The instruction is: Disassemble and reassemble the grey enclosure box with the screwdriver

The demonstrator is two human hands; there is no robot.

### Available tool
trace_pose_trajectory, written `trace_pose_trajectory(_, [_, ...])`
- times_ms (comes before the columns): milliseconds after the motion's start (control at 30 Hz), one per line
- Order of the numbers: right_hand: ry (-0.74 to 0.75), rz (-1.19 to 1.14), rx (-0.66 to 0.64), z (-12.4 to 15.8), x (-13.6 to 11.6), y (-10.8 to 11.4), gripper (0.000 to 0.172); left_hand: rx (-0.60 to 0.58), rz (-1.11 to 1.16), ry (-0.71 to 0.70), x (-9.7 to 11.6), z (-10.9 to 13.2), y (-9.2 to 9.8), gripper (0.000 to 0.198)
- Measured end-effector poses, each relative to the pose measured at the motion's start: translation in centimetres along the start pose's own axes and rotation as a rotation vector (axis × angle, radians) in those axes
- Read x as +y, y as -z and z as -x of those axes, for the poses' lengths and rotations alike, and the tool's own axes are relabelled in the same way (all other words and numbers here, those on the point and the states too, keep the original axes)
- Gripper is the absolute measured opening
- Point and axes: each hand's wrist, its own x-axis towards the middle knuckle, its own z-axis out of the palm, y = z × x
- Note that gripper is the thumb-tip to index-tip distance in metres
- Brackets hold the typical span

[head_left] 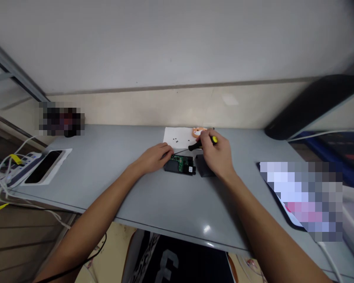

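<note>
My right hand (pixel 216 151) is closed around a screwdriver (pixel 194 146) with a black and yellow handle. Its thin shaft points left, to the fingertips of my left hand (pixel 156 158). Those fingers are pinched together at the upper left corner of an opened black device with a green circuit board (pixel 181 163). What they grip, if anything, is hidden. A black cover (pixel 203 167) lies just right of the device, partly under my right hand. Behind them, several small dark screws (pixel 176 140) lie on a white sheet of paper (pixel 169 134).
An orange and white item (pixel 197 133) sits by the paper, partly covered by my right hand. At left are a phone (pixel 44 167) on paper and a power strip (pixel 25 169) with cables. A tablet-like screen (pixel 295 196), blurred out, lies at right near a dark slanted column (pixel 306 106).
</note>
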Motion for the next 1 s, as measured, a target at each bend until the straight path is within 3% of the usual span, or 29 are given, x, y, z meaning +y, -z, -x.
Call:
trace_pose_trajectory(467, [-0.008, -0.054, 0.091, -0.6, -0.7, 0.7, 0.033, 0.059, 0.289, 0.111, -0.5, -0.5, -0.4, 0.022])
trace_pose_trajectory(700, [-0.053, -0.082, 0.21, -1.0, -0.7, 1.4, 0.032, 0.115, 0.224, 0.114, -0.3, -0.7, -0.2, 0.022])
trace_pose_trajectory(1000, [-0.073, -0.062, 0.368, -1.8, 0.4, 2.5, 0.029, 0.18, 0.114, 0.102, 0.2, -4.9, -0.8, 0.02])
